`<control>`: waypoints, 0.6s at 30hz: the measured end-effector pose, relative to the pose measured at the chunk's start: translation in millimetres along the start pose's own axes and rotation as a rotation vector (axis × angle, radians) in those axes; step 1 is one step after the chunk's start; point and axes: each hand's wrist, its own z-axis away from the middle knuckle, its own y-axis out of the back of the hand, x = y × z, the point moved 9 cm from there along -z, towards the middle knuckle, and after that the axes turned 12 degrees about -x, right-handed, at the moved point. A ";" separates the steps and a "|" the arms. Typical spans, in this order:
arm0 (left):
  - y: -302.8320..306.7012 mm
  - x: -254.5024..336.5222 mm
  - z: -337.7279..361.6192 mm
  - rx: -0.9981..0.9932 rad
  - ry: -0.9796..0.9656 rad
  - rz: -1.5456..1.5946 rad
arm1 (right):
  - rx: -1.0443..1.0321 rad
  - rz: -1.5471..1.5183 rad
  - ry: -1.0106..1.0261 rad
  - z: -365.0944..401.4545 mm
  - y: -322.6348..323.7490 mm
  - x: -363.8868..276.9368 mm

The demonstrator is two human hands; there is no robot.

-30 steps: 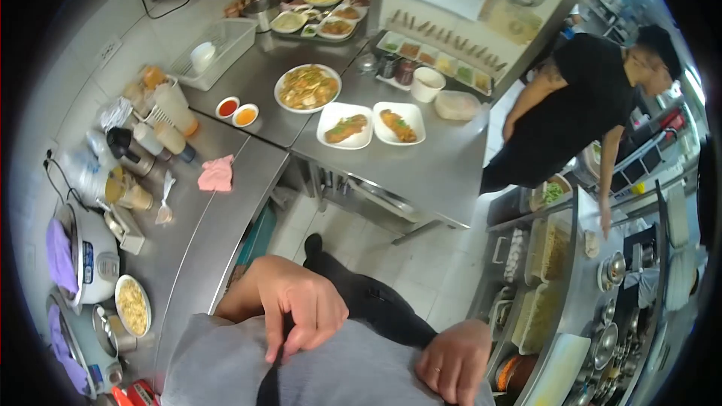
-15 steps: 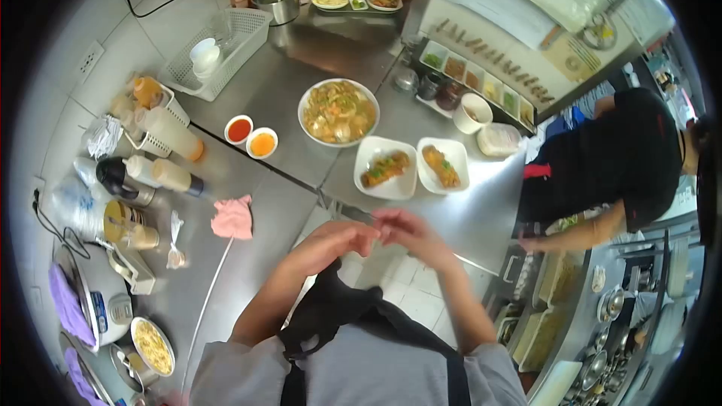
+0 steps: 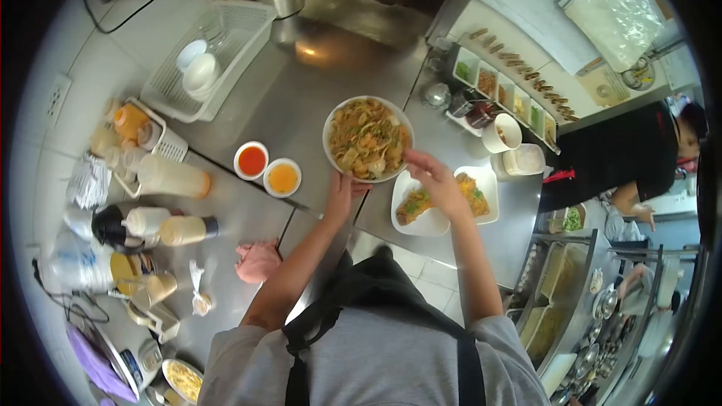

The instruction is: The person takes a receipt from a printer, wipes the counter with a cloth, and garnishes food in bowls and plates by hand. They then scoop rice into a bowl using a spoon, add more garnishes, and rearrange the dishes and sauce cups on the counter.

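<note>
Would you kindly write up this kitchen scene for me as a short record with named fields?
Setting: steel counter in a working kitchen
Left hand: left hand at the near rim of the noodle bowl; grip unclear
Right hand: right hand at the bowl's near right rim, above the white plates
Beside bowl: red sauce dish and orange sauce dish, to its left
Counter edge: pink cloth
Far left: squeeze bottles
Other people: person in black at the right
</note>
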 end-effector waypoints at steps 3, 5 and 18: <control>1.2 7.9 -25.2 0.023 -0.014 -0.028 | 0.036 0.099 0.045 14.3 21.0 -6.1; 0.1 18.6 -32.4 0.073 -0.024 0.020 | 0.070 -0.021 0.011 14.8 47.8 14.4; 47.7 98.0 -199.7 0.176 -0.025 -0.044 | 0.514 0.412 0.009 -91.3 292.3 -2.6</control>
